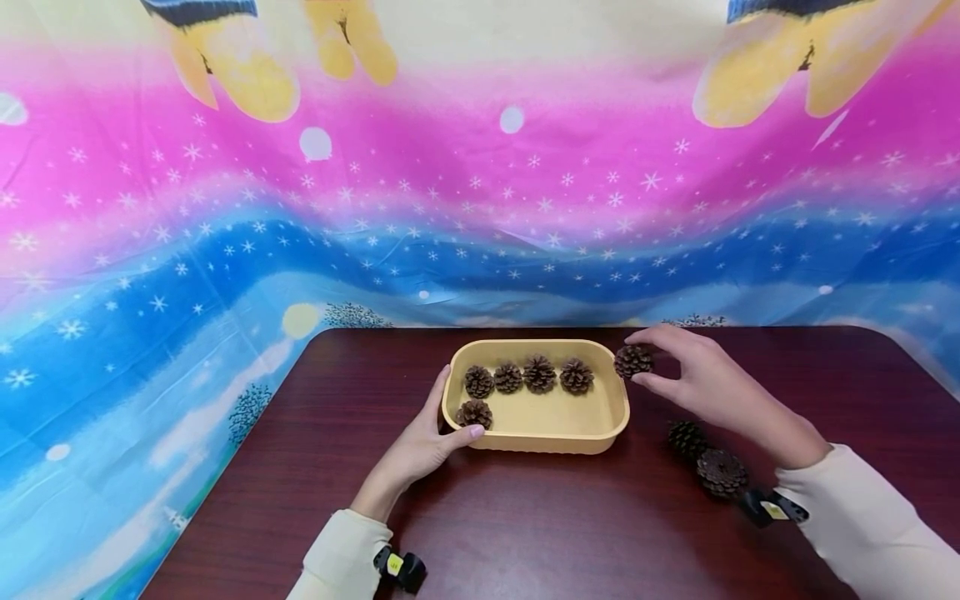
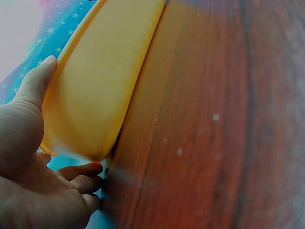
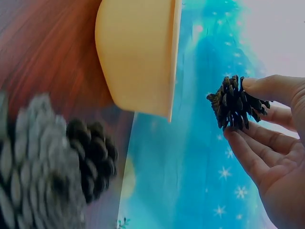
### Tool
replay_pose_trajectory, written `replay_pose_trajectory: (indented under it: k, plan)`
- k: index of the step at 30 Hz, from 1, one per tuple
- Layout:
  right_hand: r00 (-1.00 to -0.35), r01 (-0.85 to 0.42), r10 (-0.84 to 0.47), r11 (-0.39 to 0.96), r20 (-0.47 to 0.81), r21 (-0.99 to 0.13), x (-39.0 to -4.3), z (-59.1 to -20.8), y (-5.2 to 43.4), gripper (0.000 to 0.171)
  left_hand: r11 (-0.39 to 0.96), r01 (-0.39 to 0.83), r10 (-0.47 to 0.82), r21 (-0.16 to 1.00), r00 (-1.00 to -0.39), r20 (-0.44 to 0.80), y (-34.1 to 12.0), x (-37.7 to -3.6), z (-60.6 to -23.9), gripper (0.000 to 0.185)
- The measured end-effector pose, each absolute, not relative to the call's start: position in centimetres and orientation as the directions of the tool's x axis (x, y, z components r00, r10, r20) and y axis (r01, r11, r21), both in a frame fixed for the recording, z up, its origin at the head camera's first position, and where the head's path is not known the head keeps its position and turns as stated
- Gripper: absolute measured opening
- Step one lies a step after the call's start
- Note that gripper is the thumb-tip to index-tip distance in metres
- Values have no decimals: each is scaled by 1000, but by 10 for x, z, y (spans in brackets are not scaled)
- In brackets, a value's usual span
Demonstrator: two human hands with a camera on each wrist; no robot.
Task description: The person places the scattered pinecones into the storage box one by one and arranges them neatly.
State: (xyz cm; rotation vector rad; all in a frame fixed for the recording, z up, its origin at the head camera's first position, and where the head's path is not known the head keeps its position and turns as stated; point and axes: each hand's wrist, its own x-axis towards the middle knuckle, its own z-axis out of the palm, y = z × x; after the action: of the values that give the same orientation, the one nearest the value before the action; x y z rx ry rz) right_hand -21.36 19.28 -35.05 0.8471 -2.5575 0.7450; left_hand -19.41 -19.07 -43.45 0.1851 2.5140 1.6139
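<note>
The right hand (image 1: pixel 705 379) pinches a small brown pine cone (image 1: pixel 633 361) between its thumb and fingertips. It holds the cone in the air, just right of the far right corner of the yellow plastic tray (image 1: pixel 607 425), a little right of the middle of the head view. So the tray lies to the left of this hand, and its long side runs left to right.

The left hand (image 1: pixel 427 442) holds the near left corner of the tray, with the thumb curled over the rim and the fingers against the wall.

Five more pine cones sit in the tray: four in a row (image 1: pixel 527 376) at the back and one (image 1: pixel 474 412) by the left thumb. Two pine cones (image 1: pixel 705 457) lie on the dark red wooden tabletop (image 1: pixel 540 525), under the right wrist.
</note>
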Motion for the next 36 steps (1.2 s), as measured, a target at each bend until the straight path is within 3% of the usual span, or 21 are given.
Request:
replay_pose_trajectory:
  k: [8,29,36]
  plan:
    - [-717,-684,-495,636,490,-358,-217,-359,167,44,420,25,182,907,-982,-57,-192,-194,-434,107]
    - [-719,-694,-573,560,393,-452,-223,-385,89,42,405,21,188,914,-980,-60,-190,-194,-434,108]
    - [-748,-649,-595,566,293,-508,-232,-392,73,41,402,25,193,915,-979,-58,-191,-193,-433,108]
